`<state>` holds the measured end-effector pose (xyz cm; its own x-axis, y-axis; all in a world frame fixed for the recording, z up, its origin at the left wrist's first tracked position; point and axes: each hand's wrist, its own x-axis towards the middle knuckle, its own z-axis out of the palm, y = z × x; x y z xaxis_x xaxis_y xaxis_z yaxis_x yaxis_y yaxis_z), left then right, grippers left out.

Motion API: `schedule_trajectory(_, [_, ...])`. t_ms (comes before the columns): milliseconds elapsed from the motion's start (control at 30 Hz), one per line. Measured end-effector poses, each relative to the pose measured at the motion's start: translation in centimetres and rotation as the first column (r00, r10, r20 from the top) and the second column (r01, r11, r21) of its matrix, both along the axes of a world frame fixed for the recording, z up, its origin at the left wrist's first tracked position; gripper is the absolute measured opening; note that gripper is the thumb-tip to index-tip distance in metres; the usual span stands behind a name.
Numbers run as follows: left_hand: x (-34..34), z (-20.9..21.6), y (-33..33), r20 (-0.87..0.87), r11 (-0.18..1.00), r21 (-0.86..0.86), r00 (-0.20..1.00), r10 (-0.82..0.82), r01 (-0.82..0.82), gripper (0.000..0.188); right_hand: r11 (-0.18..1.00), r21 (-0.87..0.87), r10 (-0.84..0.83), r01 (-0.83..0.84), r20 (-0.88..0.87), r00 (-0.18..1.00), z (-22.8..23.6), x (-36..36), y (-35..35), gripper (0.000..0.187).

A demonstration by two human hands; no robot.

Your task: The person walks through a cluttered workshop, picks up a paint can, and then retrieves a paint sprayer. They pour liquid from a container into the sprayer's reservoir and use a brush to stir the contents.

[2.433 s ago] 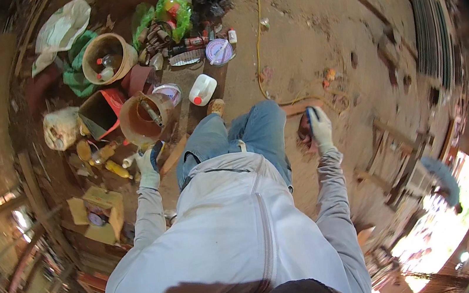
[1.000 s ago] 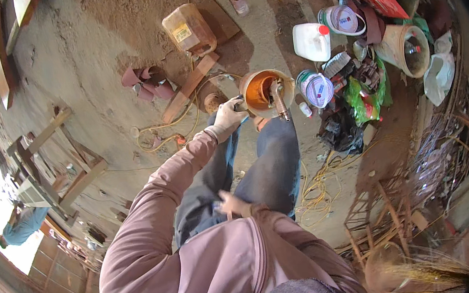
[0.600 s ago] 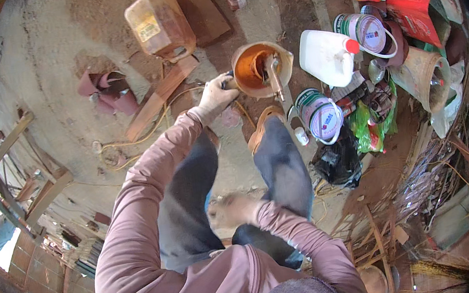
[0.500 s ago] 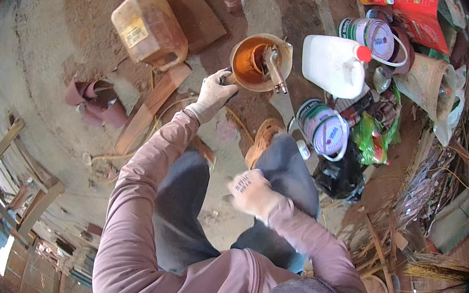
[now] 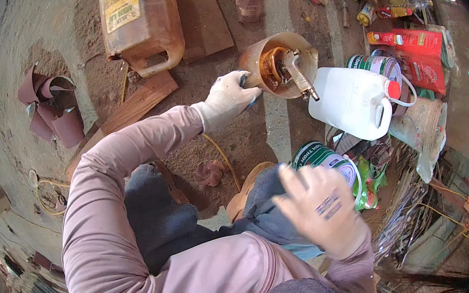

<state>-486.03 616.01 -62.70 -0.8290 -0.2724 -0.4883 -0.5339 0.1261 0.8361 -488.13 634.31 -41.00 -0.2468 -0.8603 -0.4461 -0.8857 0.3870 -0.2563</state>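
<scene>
Just left of the jug (image 5: 342, 99), the pail (image 5: 307, 57) looks stiff and light, perhaps slick inside; its side away from the jug suits gripping. The left hand (image 5: 230, 95) clasps there; the right hand (image 5: 320, 206) is spread, empty.

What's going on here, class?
A person's gloved left hand grips the side of a bucket with a metal gun-shaped tool in its mouth. The gloved right hand, fingers spread, is over the lap and seems empty. A white jug with a red cap stands beside the bucket.
</scene>
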Motion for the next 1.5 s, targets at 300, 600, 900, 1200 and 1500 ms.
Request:
schedule_trajectory(300, [0.5, 0.1, -0.7, -0.019, 0.993, 0.001, 0.993, -0.120, 0.120, 0.060, 0.863, 0.023, -0.487, 0.505, -0.231, 0.842, -9.8, -10.8, -0.8, 0.054])
schedule_trajectory(600, [8.2, -2.5, -2.6, -0.094, 0.778, -0.556, 0.908, -0.408, 0.292, 0.066, 0.722, -0.292, -0.616, 0.628, 0.144, 0.775, -16.4, -11.2, 0.2, 0.046])
schedule_trajectory(900, [9.1, -6.2, -15.1, -0.086, -0.025, -0.991, 0.778, -0.622, -0.130, 0.048, 0.689, -0.412, -0.607, 0.597, 0.123, 0.785, -15.3, -9.9, -0.7, 0.043])
schedule_trajectory(1200, [4.0, 1.9, -28.8, -0.219, -0.064, -0.968, 0.938, -0.268, -0.244, 0.052, 0.686, -0.290, -0.647, 0.668, 0.177, 0.741, -16.3, -11.2, 0.2, 0.043])
schedule_trajectory(1500, [6.3, 1.2, -33.0, -0.247, -0.182, -0.913, 0.850, -0.465, -0.364, 0.060, 0.702, -0.312, -0.679, 0.641, -0.018, 0.734, -15.3, -10.0, -0.3, 0.041])
